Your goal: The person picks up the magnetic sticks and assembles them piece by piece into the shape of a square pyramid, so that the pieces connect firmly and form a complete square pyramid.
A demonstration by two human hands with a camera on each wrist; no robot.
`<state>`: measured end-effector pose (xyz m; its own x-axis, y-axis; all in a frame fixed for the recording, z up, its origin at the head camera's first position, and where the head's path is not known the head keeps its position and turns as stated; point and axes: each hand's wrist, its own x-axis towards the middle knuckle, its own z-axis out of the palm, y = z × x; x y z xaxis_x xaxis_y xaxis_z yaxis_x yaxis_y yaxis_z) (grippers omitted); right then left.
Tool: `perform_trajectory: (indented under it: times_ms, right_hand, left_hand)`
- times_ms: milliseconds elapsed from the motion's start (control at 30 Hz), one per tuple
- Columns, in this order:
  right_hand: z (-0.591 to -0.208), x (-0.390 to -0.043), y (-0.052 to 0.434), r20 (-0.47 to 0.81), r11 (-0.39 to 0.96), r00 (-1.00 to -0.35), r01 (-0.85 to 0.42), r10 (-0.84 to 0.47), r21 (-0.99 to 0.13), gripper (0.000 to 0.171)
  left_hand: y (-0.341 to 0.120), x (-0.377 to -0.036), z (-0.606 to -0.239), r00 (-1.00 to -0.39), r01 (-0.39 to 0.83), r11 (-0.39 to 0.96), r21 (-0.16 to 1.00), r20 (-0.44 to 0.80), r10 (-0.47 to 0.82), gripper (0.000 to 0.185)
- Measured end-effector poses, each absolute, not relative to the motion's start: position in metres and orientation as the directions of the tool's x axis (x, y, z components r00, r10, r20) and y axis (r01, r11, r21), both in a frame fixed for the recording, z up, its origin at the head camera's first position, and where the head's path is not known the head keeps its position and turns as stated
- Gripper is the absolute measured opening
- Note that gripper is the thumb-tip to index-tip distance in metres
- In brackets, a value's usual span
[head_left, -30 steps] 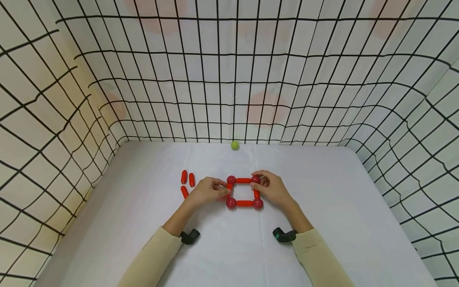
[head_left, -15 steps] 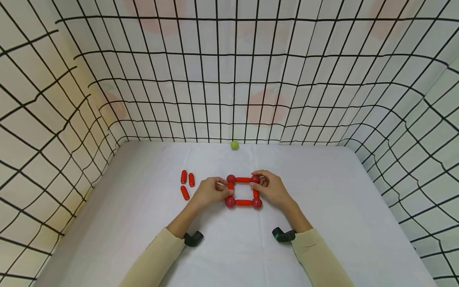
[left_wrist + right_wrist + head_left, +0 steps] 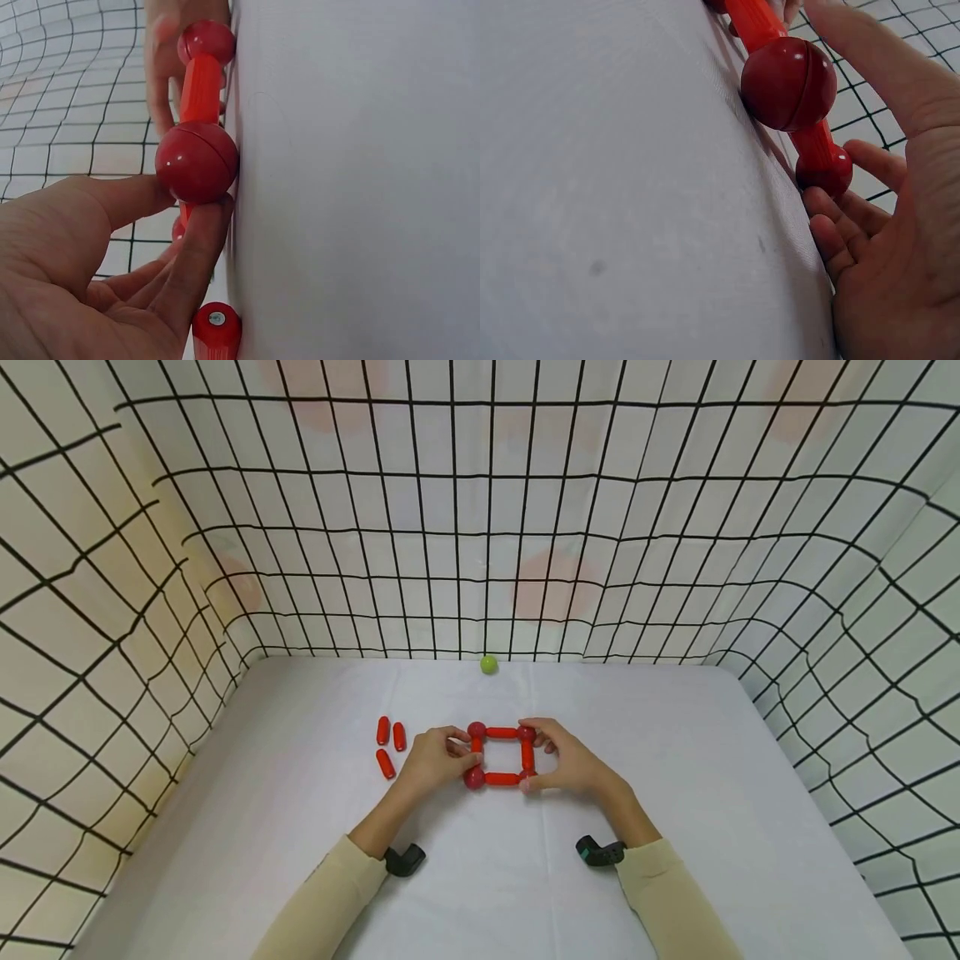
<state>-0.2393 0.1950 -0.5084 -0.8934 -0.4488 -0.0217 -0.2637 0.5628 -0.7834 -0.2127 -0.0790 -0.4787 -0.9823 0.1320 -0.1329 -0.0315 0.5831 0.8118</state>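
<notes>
we see the red rod-and-ball square point(image 3: 501, 754) lying flat on the white table point(image 3: 675, 827). our left hand point(image 3: 433, 761) pinches its left side with curled fingers, and our right hand point(image 3: 567, 762) grips its right side likewise.

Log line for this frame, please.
left hand: grips square left side | right hand: grips its right side | square: flat on table | loose rods: left | green ball: back wall

Both forearms angled inward — left grip point(image 3: 438, 758) and right grip point(image 3: 564, 762) close together, fingers curled.
</notes>
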Motion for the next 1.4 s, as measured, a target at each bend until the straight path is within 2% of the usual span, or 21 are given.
perform_trajectory:
  times_ms: [167,300,467,633,800,933,1233,1400]
  right_hand:
    - [-0.508,-0.235,0.197,-0.026,0.563,-0.86,-0.31,-0.51,-0.766,0.113]
    - [-0.509,-0.233,0.198,-0.023,0.56,-0.865,-0.305,-0.502,-0.771,0.112]
    - [-0.509,-0.231,0.199,-0.031,0.568,-0.871,-0.292,-0.489,-0.77,0.11]
    - [-0.509,-0.231,0.2,-0.021,0.554,-0.871,-0.293,-0.491,-0.78,0.108]
    - [-0.509,-0.232,0.201,-0.001,0.548,-0.868,-0.313,-0.496,-0.776,0.107]
    - [-0.509,-0.233,0.199,0.018,0.532,-0.86,-0.331,-0.51,-0.779,0.106]
    - [-0.512,-0.233,0.199,0.029,0.534,-0.865,-0.335,-0.501,-0.777,0.105]
    - [-0.513,-0.233,0.2,0.029,0.534,-0.868,-0.331,-0.496,-0.778,0.105]
  left_hand:
    - [-0.08,-0.214,-0.479,-0.982,-0.01,0.588,0.809,-0.118,0.145,0.039]
    - [-0.085,-0.214,-0.478,-0.985,0.005,0.569,0.822,-0.094,0.145,0.035]
    - [-0.097,-0.216,-0.471,-0.996,0.002,0.542,0.84,-0.05,0.08,0.031]
    - [-0.11,-0.214,-0.465,-1.0,0.014,0.674,0.739,0.004,0.017,0.031]
    - [-0.115,-0.208,-0.466,-0.999,0.014,0.781,0.624,-0.024,0.037,0.04]
    - [-0.116,-0.205,-0.469,-0.997,0.004,0.808,0.59,-0.059,0.047,0.044]
    - [-0.12,-0.205,-0.471,-0.995,-0.024,0.781,0.624,-0.093,0.044,0.038]
    - [-0.123,-0.204,-0.468,-0.997,0.016,0.733,0.68,-0.046,0.065,0.038]
